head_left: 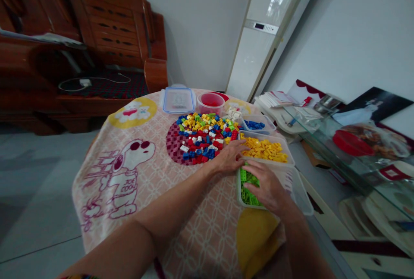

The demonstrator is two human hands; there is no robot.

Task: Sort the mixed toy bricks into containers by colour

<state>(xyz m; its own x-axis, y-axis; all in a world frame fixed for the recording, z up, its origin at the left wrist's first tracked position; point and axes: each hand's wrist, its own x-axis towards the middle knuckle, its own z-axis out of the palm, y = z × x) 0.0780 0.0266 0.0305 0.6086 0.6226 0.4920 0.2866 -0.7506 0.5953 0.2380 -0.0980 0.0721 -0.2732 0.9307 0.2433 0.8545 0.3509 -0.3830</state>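
Note:
My left hand (230, 157) reaches across to the near-left edge of a clear box (291, 153) of yellow toy bricks (263, 148). Its fingers stretch over that edge, partly overlapping one another, and no brick shows in them. Over a second clear box (239, 192) with green bricks (250, 195) hovers my right hand (267, 184), thumb and fingers apart, with nothing visible between them. Left of the boxes, a mixed heap of red, blue, white, yellow and green bricks (202, 139) lies on the patterned tablecloth (194, 210).
Behind the heap stand a round tub (211, 105) with red content and a blue-rimmed lid (179, 100). White bricks (233, 114) lie beside a small box of blue bricks (254, 124). A glass-topped cabinet (326, 145) borders the table on the right; a wooden bench (110, 24) stands behind left.

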